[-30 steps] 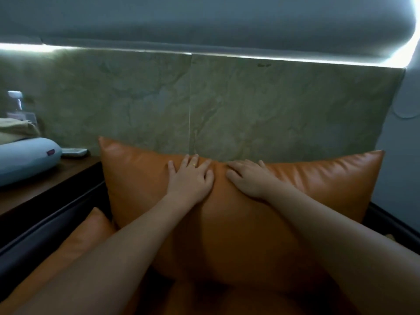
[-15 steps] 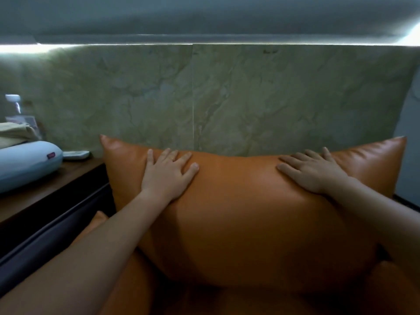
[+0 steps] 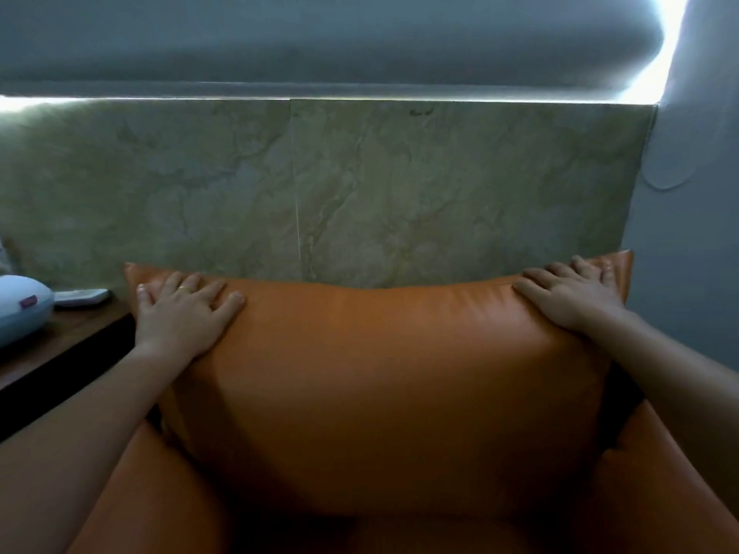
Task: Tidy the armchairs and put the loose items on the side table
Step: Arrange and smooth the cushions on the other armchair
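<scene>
Nearest, the orange armchair [image 3: 648,497] shows two padded arms, one on each side. One large orange back cushion [image 3: 380,373] stands upright in it against the wall. Two bare forearms reach to its top corners. The left hand [image 3: 180,317] lies flat at the far left corner, fingers straight and spread, with one ring [image 3: 183,289]. The right hand [image 3: 572,297] lies flat at the far right corner, fingers also apart. On the side table [image 3: 76,329] at left rest one pale rounded item [image 3: 20,309], perhaps a pillow, its small red label unreadable, and one white remote [image 3: 82,296]. Beyond stand two marble panels [image 3: 440,193].
</scene>
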The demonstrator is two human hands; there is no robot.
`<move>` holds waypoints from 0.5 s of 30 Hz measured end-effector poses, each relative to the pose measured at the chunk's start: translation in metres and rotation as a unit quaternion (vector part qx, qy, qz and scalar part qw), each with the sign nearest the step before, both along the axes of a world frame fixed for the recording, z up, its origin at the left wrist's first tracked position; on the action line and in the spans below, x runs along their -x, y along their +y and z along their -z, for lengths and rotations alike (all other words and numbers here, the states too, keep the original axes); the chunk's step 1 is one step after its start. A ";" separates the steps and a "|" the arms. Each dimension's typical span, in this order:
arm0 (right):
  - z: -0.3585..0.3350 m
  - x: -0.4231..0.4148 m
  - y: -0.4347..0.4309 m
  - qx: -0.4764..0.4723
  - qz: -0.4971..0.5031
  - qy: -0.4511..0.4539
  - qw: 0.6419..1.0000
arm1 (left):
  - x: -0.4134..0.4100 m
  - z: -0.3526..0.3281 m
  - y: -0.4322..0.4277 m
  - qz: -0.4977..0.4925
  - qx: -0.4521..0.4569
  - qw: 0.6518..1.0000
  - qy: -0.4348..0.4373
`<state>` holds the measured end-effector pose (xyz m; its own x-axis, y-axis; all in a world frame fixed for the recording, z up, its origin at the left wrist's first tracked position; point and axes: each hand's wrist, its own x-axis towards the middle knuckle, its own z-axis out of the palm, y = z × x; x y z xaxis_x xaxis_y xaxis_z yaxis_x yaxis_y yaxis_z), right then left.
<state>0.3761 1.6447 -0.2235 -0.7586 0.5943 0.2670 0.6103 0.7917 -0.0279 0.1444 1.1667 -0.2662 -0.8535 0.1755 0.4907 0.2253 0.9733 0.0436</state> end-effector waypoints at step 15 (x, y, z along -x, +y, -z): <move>0.020 -0.045 -0.040 0.055 0.055 0.081 0.994 | -0.039 0.001 -0.057 -0.012 -0.064 0.996 -0.064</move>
<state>0.4207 1.6051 -0.2435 -0.6391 0.7039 0.3101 0.6738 0.7068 -0.2155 0.1837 1.1099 -0.2668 -0.9134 0.0976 0.3953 0.1867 0.9631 0.1937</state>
